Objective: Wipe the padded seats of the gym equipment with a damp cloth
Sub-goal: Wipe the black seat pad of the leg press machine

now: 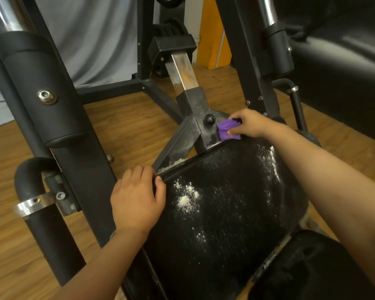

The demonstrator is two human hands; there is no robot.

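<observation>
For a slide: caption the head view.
Right hand holds purple cloth at far edge of powdered seat; left hand grips its corner.

A gym: black weight machine frame [78,148], stacked weight plates [171,29], padded seat [225,202].

Black glossy padded seat [225,202], tilted across the lower centre. It is dusted with white powder [185,199]: a dense clump toward the left, a streak along the right side near the far corner, and fine speckling between, and the left hand [136,202] grips its far-left corner. Small purple cloth [224,132], bunched into a wad and pinched in the right hand [247,124], sits at the seat's far edge against a dusty metal bracket [195,128]. A second black pad [312,267] lies at the seat's near-right end across a narrow gap.
</observation>
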